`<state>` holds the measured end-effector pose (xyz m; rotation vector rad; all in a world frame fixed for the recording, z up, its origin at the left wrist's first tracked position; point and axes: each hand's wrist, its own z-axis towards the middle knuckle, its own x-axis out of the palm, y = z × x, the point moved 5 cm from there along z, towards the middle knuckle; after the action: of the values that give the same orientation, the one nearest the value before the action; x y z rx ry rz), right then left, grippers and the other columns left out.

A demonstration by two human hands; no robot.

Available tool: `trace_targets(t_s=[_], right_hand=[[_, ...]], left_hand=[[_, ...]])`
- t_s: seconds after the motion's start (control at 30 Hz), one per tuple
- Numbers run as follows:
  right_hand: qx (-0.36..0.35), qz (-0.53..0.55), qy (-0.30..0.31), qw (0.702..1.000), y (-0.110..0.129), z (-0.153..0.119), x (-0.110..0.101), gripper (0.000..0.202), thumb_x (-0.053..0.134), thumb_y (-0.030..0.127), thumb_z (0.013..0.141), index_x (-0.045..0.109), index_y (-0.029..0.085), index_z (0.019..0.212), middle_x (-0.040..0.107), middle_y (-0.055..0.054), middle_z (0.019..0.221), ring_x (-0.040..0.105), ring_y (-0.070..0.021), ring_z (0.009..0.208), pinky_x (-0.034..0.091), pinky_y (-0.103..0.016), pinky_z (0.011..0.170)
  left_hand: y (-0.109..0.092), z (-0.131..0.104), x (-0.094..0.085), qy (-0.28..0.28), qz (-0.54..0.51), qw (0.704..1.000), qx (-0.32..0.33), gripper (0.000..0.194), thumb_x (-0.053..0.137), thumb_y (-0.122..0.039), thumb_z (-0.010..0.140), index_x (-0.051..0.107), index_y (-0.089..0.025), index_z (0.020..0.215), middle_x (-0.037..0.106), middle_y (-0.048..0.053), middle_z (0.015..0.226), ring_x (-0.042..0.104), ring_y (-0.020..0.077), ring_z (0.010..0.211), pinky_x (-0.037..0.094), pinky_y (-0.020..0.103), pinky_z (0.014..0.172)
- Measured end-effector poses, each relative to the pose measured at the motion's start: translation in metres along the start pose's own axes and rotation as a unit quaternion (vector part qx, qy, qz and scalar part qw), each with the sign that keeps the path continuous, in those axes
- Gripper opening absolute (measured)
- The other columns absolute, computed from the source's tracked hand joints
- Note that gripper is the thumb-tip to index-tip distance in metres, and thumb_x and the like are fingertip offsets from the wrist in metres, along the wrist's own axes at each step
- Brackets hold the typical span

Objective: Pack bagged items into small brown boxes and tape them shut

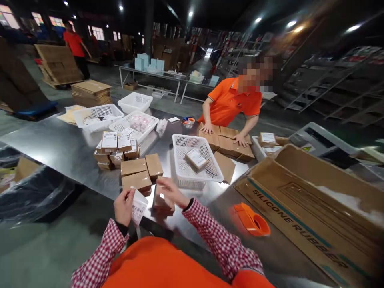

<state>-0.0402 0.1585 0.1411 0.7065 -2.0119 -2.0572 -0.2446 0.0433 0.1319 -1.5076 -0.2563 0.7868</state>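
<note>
I see the label (139,209) in the left hand (124,206), pinched between thumb and fingers, hanging just above the table's near edge; the right hand (173,192) is spread with nothing in its grasp, above a carton (163,204), though I cannot tell whether it touches; to the left of that carton stand plain brown boxes (136,182), with labelled boxes (116,142) behind them; beyond the right hand, a white basket (184,143) holds one labelled parcel (196,159); an orange tape dispenser (253,222) lies to the right; across the metal table (207,210), a co-worker (234,102) presses both palms on more boxes (229,142).
</note>
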Motion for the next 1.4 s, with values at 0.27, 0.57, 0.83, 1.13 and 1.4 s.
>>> trace_targets(t_s=[0.27, 0.57, 0.83, 1.13, 1.4], right_hand=[[-0.094, -0.063, 0.101, 0.988, 0.02, -0.038, 0.069, 0.02, 0.063, 0.036, 0.082, 0.069, 0.018, 0.09, 0.067, -0.004, 0.082, 0.061, -0.0167, 0.076, 0.049, -0.029, 0.07], [0.012, -0.013, 0.021, 1.0, 0.003, -0.046, 0.037, 0.02, 0.062, 0.041, 0.079, 0.072, 0.024, 0.084, 0.07, -0.001, 0.079, 0.062, -0.0196, 0.076, 0.051, -0.032, 0.073], [-0.024, -0.041, -0.119, 0.992, -0.004, -0.059, 0.016, 0.03, 0.052, 0.046, 0.086, 0.07, 0.022, 0.08, 0.066, -0.003, 0.072, 0.06, -0.0189, 0.069, 0.05, -0.031, 0.069], [0.054, 0.001, -0.276, 0.96, -0.056, 0.004, -0.098, 0.033, 0.068, 0.043, 0.067, 0.055, 0.02, 0.087, 0.061, 0.001, 0.075, 0.055, -0.0143, 0.065, 0.048, -0.026, 0.06], [0.097, -0.072, -0.101, 0.988, -0.097, 0.016, -0.035, 0.032, 0.07, 0.027, 0.066, 0.056, 0.018, 0.094, 0.066, -0.004, 0.089, 0.063, -0.0194, 0.077, 0.053, -0.035, 0.073]], left_hand=[[-0.023, -0.007, -0.005, 0.023, 0.001, 0.999, 0.038, 0.035, 0.052, -0.048, 0.083, 0.066, -0.018, 0.072, 0.062, 0.002, 0.069, 0.058, 0.0159, 0.067, 0.049, 0.027, 0.066], [-0.005, -0.017, 0.024, 0.264, -0.085, 0.96, -0.045, 0.036, 0.064, -0.047, 0.075, 0.063, -0.016, 0.092, 0.066, 0.002, 0.074, 0.06, 0.0161, 0.067, 0.049, 0.026, 0.061], [0.003, -0.022, 0.036, 0.267, 0.013, 0.963, 0.03, 0.044, 0.047, -0.054, 0.087, 0.07, -0.016, 0.085, 0.069, 0.002, 0.074, 0.06, 0.0163, 0.068, 0.046, 0.025, 0.063], [0.041, -0.048, 0.05, 0.377, 0.216, 0.855, 0.282, 0.04, 0.037, -0.039, 0.097, 0.073, -0.022, 0.097, 0.069, 0.006, 0.078, 0.065, 0.0174, 0.075, 0.048, 0.026, 0.069], [0.024, -0.054, 0.084, 0.373, 0.245, 0.82, 0.359, 0.026, 0.047, -0.027, 0.093, 0.073, -0.022, 0.092, 0.065, 0.01, 0.117, 0.06, 0.0233, 0.108, 0.049, 0.038, 0.092]])
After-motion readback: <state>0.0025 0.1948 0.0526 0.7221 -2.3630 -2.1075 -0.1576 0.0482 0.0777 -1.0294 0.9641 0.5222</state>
